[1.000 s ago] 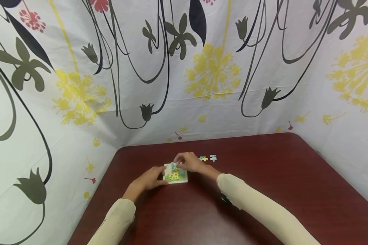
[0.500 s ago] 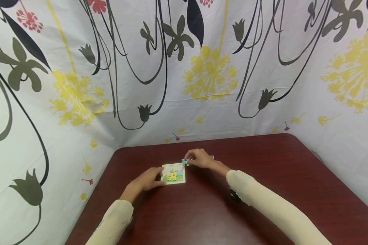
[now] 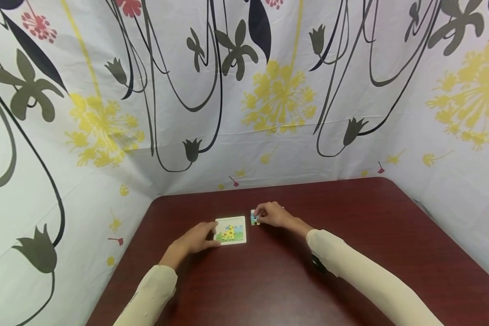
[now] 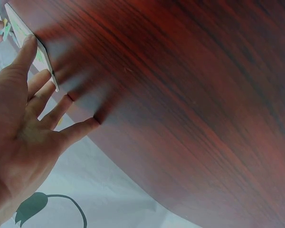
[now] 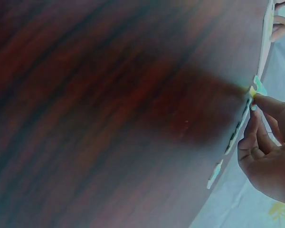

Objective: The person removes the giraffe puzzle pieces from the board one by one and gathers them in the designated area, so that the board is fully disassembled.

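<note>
A small white-framed jigsaw board (image 3: 221, 227) with a yellow giraffe picture lies flat on the table; its upper left part is pale and bare. My left hand (image 3: 197, 237) rests at the board's left side, thumb on the near edge and index finger by the far left corner. The left wrist view shows its fingers fairly straight and spread, the tips on the tabletop. Just right of the board, my right hand (image 3: 275, 214) pinches a blue-green jigsaw piece (image 3: 254, 221) between thumb and fingertips, close to the table. More jigsaw pieces (image 5: 214, 175) lie beside that hand, mostly hidden in the head view.
The dark red wooden table (image 3: 330, 253) has rounded far corners. A white curtain (image 3: 244, 167) printed with flowers hangs close behind it and along both sides. A dark object (image 3: 318, 262) shows under the right cuff.
My right hand has moved off the board to the right with the jigsaw piece, then a little farther right and lower. The left hand has kept its place at the board.
</note>
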`<action>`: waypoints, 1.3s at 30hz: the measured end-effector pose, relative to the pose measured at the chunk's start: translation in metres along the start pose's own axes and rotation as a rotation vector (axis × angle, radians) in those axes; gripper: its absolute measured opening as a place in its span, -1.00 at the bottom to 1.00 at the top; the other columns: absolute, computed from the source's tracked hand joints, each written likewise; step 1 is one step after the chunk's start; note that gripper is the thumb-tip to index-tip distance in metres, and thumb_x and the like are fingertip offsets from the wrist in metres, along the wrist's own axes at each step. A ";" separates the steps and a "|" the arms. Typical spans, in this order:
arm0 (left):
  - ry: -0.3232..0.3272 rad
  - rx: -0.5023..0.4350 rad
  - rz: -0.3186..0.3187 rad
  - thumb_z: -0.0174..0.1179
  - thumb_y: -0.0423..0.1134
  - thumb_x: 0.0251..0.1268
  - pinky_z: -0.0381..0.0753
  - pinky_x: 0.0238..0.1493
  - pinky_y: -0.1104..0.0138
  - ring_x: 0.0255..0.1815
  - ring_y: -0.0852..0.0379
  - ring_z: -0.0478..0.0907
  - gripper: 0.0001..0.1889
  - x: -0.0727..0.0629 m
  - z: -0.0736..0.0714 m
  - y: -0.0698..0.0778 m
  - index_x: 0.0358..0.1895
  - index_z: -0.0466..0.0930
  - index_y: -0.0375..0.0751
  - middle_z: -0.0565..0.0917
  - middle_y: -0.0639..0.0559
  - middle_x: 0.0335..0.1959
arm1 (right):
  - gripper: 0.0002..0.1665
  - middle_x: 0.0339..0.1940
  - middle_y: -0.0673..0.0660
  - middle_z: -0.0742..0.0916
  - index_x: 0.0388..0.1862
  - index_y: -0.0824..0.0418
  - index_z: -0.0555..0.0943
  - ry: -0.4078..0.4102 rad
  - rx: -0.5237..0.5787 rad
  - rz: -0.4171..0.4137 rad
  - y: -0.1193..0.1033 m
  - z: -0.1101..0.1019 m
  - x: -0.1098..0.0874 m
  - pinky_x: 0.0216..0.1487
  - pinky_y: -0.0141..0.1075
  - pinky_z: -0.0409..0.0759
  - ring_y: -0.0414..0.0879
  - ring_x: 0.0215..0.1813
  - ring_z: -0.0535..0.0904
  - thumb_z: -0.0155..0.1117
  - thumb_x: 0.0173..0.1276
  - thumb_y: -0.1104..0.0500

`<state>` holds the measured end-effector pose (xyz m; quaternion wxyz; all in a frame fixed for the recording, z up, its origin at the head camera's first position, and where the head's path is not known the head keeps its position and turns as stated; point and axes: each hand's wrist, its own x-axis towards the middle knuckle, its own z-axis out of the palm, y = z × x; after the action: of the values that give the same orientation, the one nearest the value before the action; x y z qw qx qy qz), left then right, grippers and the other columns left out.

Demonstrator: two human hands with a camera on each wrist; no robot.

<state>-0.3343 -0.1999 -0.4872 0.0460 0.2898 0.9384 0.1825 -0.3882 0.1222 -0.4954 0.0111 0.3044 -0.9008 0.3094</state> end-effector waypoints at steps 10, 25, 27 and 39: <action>-0.003 0.009 0.012 0.45 -0.12 0.34 0.54 0.12 0.01 -0.03 0.02 0.54 -0.43 0.002 0.002 -0.001 0.27 0.52 -0.37 0.63 -0.04 -0.08 | -0.88 -0.22 0.13 0.82 -0.11 0.25 0.76 0.049 -0.038 -0.048 0.004 0.007 -0.003 -0.16 -0.23 0.69 -0.11 -0.21 0.74 0.43 0.39 0.31; 0.002 -0.002 0.019 0.46 -0.13 0.34 0.55 0.14 -0.01 0.00 -0.02 0.56 -0.41 0.002 0.001 0.000 0.30 0.50 -0.39 0.65 -0.09 -0.04 | -0.93 -0.16 0.05 0.82 -0.15 0.14 0.80 0.046 -0.076 -0.037 0.006 0.008 -0.002 -0.18 -0.21 0.64 -0.26 -0.34 0.65 0.44 0.43 0.22; 0.001 0.001 0.020 0.45 -0.12 0.34 0.55 0.14 -0.01 0.01 -0.03 0.57 -0.40 0.002 0.001 -0.001 0.31 0.50 -0.39 0.65 -0.08 -0.04 | -0.92 -0.15 0.05 0.82 -0.14 0.14 0.80 0.051 -0.084 -0.045 0.005 0.008 0.000 -0.18 -0.22 0.67 -0.21 -0.28 0.70 0.44 0.43 0.21; -0.009 0.007 0.000 0.44 -0.10 0.35 0.54 0.18 -0.01 0.05 -0.03 0.56 -0.35 0.001 -0.001 0.000 0.37 0.46 -0.40 0.65 -0.08 -0.02 | -0.83 -0.17 0.04 0.81 -0.04 0.21 0.77 0.017 -0.028 -0.039 -0.014 0.018 0.012 -0.17 -0.30 0.68 -0.14 -0.19 0.75 0.45 0.42 0.22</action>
<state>-0.3357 -0.1996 -0.4866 0.0492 0.2908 0.9388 0.1782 -0.3874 0.0966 -0.4996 0.0290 0.3191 -0.8988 0.2991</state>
